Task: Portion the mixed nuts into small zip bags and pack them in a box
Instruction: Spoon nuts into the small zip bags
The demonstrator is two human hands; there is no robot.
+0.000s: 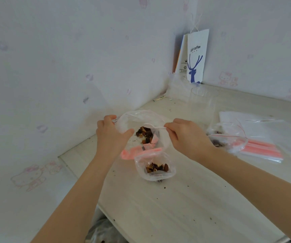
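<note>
On the pale wood-grain table [185, 207], pushed into a corner of cartoon-cat wallpaper, a large clear plastic bag [137, 116] stands with its mouth agape, and mixed nuts [143, 133] sit dark brown and tan in its bottom. The left hand [112, 135] curls thumb and fingers round the bag's rim. The right hand [187, 137] pinches the handle of a thin white plastic spoon [154, 127], whose bowl is inside the bag's mouth.

Just in front lies a small zip bag [156, 165], crinkled and glossy, with a little heap of nuts in it. A pink strip crosses between the two bags; whose it is cannot be told. Beside the right wrist lies a second small bag [228, 135] with a few dark pieces inside, overlapping a flat stack of empty bags [267, 135] with pink strips. Behind stands a clear cup [202, 99]. A white paper bag [198, 55] in the corner reads "luckin coffee" above a blue deer.
</note>
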